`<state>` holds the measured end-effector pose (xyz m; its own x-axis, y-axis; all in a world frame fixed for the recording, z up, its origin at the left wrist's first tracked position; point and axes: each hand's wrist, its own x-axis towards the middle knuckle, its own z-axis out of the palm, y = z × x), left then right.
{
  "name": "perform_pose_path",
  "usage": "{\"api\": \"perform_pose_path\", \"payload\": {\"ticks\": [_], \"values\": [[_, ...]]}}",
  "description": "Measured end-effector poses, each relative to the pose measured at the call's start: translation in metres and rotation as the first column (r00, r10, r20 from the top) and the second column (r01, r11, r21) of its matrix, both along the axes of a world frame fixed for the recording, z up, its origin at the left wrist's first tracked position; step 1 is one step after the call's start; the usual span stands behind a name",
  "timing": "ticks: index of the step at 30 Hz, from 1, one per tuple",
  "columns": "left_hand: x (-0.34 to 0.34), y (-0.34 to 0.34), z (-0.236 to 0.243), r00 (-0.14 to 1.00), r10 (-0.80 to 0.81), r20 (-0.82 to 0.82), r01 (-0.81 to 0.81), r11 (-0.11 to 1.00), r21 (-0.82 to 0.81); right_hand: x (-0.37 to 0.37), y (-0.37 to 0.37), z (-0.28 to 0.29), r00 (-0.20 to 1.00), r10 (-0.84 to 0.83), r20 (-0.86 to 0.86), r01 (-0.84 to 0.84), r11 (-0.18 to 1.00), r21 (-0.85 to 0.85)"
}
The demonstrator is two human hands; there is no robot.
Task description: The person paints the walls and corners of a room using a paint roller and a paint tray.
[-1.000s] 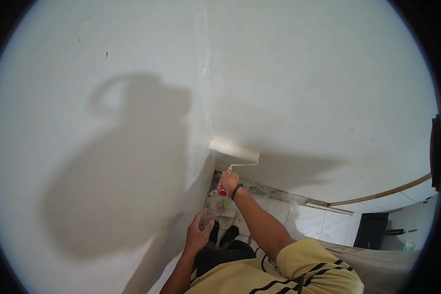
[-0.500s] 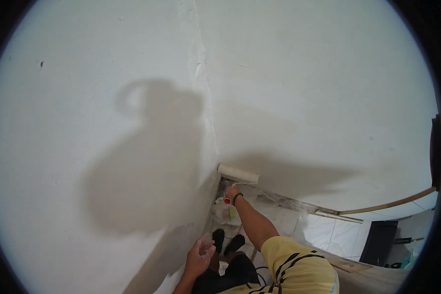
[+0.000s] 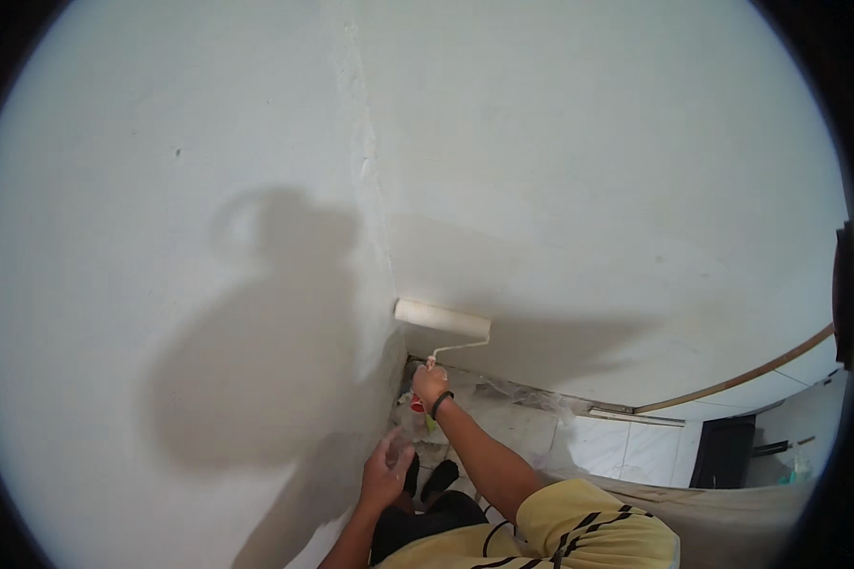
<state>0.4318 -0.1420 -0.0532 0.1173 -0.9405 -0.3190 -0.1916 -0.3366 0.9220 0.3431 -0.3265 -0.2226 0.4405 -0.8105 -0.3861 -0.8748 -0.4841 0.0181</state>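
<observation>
A paint roller (image 3: 444,319) with a cream sleeve lies against the right-hand wall (image 3: 588,190), its left end close to the corner. Its thin bent frame runs down to a handle with a red end, and my right hand (image 3: 431,383) is closed around that handle. A dark band circles my right wrist. Lower down, beside the left-hand wall (image 3: 85,303), my left hand (image 3: 387,468) is held up with its fingers loosely curved and apart. It holds nothing, and whitish smears show on its fingers.
A rough seam (image 3: 365,169) marks the wall corner. Clear plastic sheeting (image 3: 517,391) lies along the wall's foot. My dark shoes (image 3: 439,479) stand on the tiles below. To the right are a wooden strip (image 3: 740,377) and a black panel-like object (image 3: 723,453).
The roller has moved up the right-hand wall from near its foot, and more of its frame shows. My right arm has followed it. My left hand stays raised; the view has shifted slightly.
</observation>
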Motion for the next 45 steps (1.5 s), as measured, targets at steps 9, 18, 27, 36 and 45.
{"api": "perform_pose_path", "payload": {"ticks": [9, 18, 27, 36, 45], "values": [[-0.039, -0.046, 0.034, 0.941, 0.063, -0.333, -0.163, 0.945, -0.284, -0.018, 0.045, 0.214, 0.095, -0.65, 0.754, 0.791, 0.509, 0.339], [-0.043, -0.028, 0.047, 0.915, 0.023, -0.402, -0.188, 0.908, -0.375, -0.015, 0.068, 0.245, 0.144, -0.397, 0.906, 0.782, 0.607, 0.142], [-0.038, -0.038, 0.053, 0.88, 0.027, -0.474, -0.217, 0.911, -0.352, -0.011, 0.054, 0.255, 0.095, -0.244, 0.965, 0.797, 0.599, 0.072], [-0.024, 0.02, 0.053, 0.901, 0.102, -0.422, -0.235, 0.932, -0.275, -0.014, 0.053, 0.269, 0.137, 0.03, 0.99, 0.779, 0.614, -0.127], [-0.015, 0.015, 0.066, 0.902, 0.133, -0.41, -0.263, 0.923, -0.282, -0.014, -0.004, 0.389, 0.078, 0.228, 0.971, 0.715, 0.666, -0.214]]}}
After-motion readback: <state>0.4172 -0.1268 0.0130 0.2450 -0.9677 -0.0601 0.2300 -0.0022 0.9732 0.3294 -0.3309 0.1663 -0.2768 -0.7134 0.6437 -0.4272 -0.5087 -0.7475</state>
